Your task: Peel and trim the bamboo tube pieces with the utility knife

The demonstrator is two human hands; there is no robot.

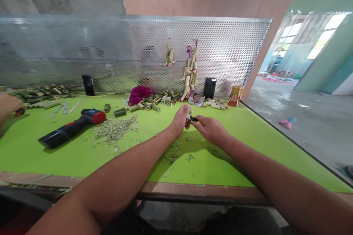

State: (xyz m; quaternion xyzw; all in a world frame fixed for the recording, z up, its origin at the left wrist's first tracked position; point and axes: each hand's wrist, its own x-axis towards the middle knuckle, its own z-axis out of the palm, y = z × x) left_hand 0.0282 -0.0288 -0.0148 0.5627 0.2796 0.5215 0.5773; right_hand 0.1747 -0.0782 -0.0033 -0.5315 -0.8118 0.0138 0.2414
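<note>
Over the middle of the green tabletop, my left hand is closed with its thumb up, pinching a small piece of bamboo that its fingers mostly hide. My right hand grips a knife with a black and yellow handle. Its blade end meets the piece at my left fingers. Below both hands lie scattered green shavings. Behind them stand bamboo figures strung with purple cord, leaning on the perforated metal panel.
A cordless drill lies at left beside a heap of bamboo strips. Cut bamboo tubes, purple cord, a phone and a bottle line the back. Another person's hand reaches in at far left.
</note>
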